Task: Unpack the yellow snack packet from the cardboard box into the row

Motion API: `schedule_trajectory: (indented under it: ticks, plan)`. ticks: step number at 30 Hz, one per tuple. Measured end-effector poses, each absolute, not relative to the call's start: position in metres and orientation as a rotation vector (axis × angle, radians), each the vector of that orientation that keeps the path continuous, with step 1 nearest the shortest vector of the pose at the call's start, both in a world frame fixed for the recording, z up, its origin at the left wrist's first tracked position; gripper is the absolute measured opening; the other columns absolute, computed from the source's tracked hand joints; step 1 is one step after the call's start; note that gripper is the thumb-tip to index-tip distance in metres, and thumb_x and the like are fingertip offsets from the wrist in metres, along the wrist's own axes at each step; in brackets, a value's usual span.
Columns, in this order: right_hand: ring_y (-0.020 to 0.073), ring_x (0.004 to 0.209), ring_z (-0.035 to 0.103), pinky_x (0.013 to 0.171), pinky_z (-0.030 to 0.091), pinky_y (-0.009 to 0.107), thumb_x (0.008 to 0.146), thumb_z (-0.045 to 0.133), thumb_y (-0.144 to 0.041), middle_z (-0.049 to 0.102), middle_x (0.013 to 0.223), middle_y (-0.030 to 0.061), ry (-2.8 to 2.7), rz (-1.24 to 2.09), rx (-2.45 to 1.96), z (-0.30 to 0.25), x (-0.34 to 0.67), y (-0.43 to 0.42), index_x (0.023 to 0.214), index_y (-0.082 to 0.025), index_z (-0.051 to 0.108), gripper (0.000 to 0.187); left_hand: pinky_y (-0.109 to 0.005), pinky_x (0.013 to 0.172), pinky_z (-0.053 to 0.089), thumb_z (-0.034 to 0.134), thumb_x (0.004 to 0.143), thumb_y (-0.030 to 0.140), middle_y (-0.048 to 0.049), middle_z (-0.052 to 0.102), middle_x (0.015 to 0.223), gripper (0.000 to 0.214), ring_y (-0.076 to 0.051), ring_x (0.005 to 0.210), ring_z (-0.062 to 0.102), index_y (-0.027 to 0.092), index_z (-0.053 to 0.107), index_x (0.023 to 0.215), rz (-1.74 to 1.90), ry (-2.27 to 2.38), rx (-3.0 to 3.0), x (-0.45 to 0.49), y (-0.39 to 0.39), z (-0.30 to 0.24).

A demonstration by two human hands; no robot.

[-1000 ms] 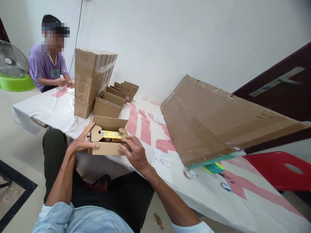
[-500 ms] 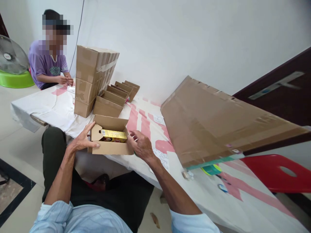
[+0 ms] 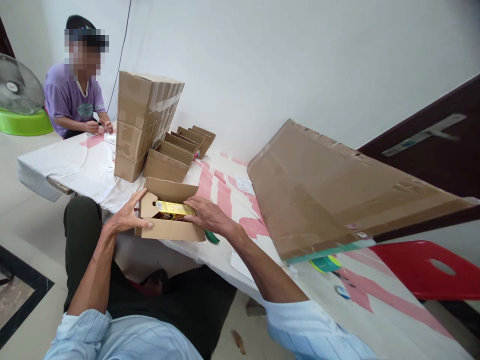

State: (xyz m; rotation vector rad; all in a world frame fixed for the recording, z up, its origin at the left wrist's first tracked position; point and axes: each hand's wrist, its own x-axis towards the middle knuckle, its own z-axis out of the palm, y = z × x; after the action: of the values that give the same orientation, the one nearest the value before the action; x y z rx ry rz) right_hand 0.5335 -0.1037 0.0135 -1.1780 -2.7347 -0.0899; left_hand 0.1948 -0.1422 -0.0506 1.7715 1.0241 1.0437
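An open cardboard box point(image 3: 172, 231) sits at the near edge of the table, its long flaps spread. Inside lies a yellow printed carton point(image 3: 170, 208). My left hand point(image 3: 129, 215) clasps the box's left end, thumb along the front and fingers at the back. At the opposite end my right hand point(image 3: 208, 215) reaches over, its fingers and thumb bent inward onto the end of the box beside the yellow carton. Its fingertips partly hide the carton's right end, so what exactly they press is unclear. A green object point(image 3: 212, 237) shows just below my right hand.
Taped boxes point(image 3: 131, 125) stand stacked behind, beside a row of open boxes point(image 3: 168, 160). A large cardboard box point(image 3: 337, 190) fills the right side, near a tape roll point(image 3: 325, 263) and red stool point(image 3: 427, 270). A co-worker point(image 3: 75, 102) sits at the far left.
My right hand has moved from outside the box's right end to over it, fingers now inside. My left hand and the box have stayed put. The green object shows more.
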Motion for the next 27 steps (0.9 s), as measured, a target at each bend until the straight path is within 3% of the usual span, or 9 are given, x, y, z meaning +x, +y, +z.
schedule_trajectory:
  ticks: [3,9,13,21,24,27]
  plan:
    - [0.0332,0.117,0.068,0.100,0.054,0.044,0.089,0.084,-0.042,0.076,0.127,0.0139,-2.823,0.021,-1.230,0.016,0.524,-0.093,0.131,-0.022,0.072,0.048,-0.060,0.126,0.043,0.094,0.066,0.064,-0.0167,0.028,0.178,0.131,-0.045,0.161,0.035,0.024,0.029,0.173,1.047,1.005,1.767,0.195,-0.142,-0.051]
    - [0.0310,0.114,0.069,0.101,0.049,0.041,0.093,0.076,-0.033,0.076,0.123,0.0145,-2.836,0.167,-1.384,0.020,0.507,-0.088,0.122,-0.018,0.073,0.033,-0.058,0.127,0.042,0.094,0.067,0.059,-0.0167,0.026,0.179,0.130,-0.046,0.161,0.033,0.023,0.029,0.173,1.055,1.019,1.754,0.196,-0.143,-0.051]
    - [0.0257,0.107,0.068,0.096,0.052,0.037,0.090,0.069,-0.026,0.074,0.122,0.0102,-2.611,0.382,-1.306,0.031,0.513,-0.096,0.125,-0.020,0.070,0.035,-0.057,0.129,0.040,0.095,0.066,0.055,-0.0162,0.030,0.178,0.130,-0.045,0.161,0.035,0.022,0.030,0.173,1.072,0.992,1.721,0.196,-0.142,-0.051]
    - [0.0270,0.107,0.071,0.092,0.060,0.039,0.089,0.076,-0.047,0.076,0.120,0.0082,-2.127,0.610,-1.172,0.081,0.547,-0.107,0.125,-0.022,0.074,0.044,-0.057,0.131,0.035,0.098,0.062,0.050,-0.0189,0.035,0.176,0.132,-0.044,0.158,0.041,0.019,0.032,0.172,1.096,1.001,1.717,0.210,-0.114,-0.049]
    - [0.0292,0.110,0.073,0.094,0.062,0.043,0.085,0.081,-0.054,0.078,0.122,0.0087,-1.975,0.616,-1.145,0.096,0.555,-0.109,0.126,-0.023,0.077,0.051,-0.060,0.133,0.030,0.098,0.061,0.051,-0.0205,0.039,0.173,0.123,-0.044,0.160,0.038,0.018,0.044,0.166,1.095,1.050,1.765,0.218,-0.101,-0.046]
    - [0.0295,0.109,0.074,0.093,0.064,0.045,0.084,0.084,-0.056,0.079,0.121,0.0085,-1.874,0.677,-1.086,0.104,0.558,-0.113,0.124,-0.024,0.078,0.052,-0.060,0.132,0.031,0.096,0.067,0.051,-0.0190,0.047,0.169,0.092,-0.042,0.159,0.040,0.021,0.066,0.148,1.189,1.091,1.853,0.221,-0.099,-0.037]
